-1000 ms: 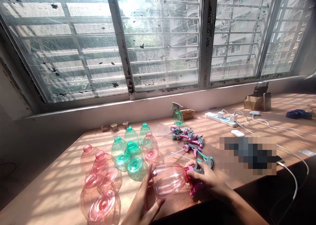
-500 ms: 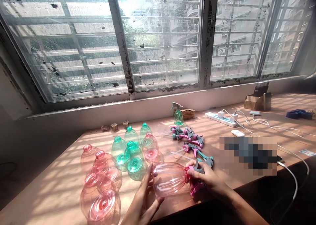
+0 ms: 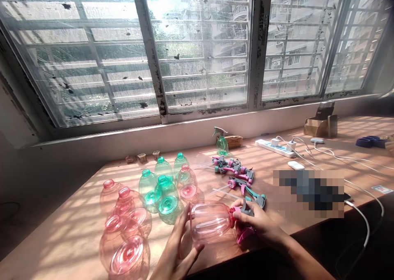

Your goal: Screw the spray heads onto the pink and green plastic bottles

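Observation:
A clear pink plastic bottle lies on its side in the air at the table's front edge, its neck to the right. My left hand cups its base, fingers behind and thumb below. At the neck, my right hand pinches the pink collar of a grey and pink trigger sprayer, which is partly hidden by the fingers. Left of my hands stand several open pink bottles and several green bottles. Loose trigger sprayers with thin tubes lie in a pile beyond my right hand.
Against the wall stands a green spray bottle with its sprayer on, beside a small brown box. A white power strip with cables and a blurred dark object lie to the right. Windows run behind the table.
Both hands stay around the bottle and sprayer with only a very slight shift. The other bottles and sprayers have not moved.

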Motion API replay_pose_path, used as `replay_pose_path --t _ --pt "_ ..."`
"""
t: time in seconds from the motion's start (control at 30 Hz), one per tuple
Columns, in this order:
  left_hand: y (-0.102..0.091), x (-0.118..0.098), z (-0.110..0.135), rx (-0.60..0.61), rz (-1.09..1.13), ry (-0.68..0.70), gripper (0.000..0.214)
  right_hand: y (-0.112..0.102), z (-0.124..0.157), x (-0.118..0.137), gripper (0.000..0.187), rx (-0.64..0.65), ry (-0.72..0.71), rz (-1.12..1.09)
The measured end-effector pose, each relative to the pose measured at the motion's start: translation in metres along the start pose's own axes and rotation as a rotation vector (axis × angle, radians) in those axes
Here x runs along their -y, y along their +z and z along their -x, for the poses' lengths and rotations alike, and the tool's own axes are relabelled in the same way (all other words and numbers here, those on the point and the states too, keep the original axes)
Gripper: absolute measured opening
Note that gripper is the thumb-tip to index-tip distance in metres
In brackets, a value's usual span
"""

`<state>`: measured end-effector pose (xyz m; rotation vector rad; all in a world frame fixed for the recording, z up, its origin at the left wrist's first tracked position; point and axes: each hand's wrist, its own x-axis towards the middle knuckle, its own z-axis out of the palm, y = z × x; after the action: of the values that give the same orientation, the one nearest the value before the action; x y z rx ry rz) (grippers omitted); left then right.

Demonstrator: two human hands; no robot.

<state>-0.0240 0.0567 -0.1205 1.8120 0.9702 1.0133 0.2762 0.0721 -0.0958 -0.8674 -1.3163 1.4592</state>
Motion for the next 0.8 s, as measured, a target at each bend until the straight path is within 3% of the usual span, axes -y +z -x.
replay_pose_path --t 0.2,0.4,0.67,0.8 --pt "0.001 -0.007 0.004 -0.029 0.14 -0.082 0.085 0.001 0.0 0.0 0.045 0.008 0.005 -0.004" --pt "-0.001 -0.005 0.0 -0.026 -0.069 0.003 0.074 -0.001 -0.001 -0.002 0.044 0.01 0.005 -0.024" --pt "0.005 -0.012 0.004 -0.062 0.131 -0.04 0.085 0.003 -0.001 -0.003 0.048 0.009 0.018 -0.035" --pt "0.002 -0.015 0.002 -0.119 -0.022 -0.004 0.078 0.003 -0.001 -0.002 0.049 0.011 0.023 -0.016"
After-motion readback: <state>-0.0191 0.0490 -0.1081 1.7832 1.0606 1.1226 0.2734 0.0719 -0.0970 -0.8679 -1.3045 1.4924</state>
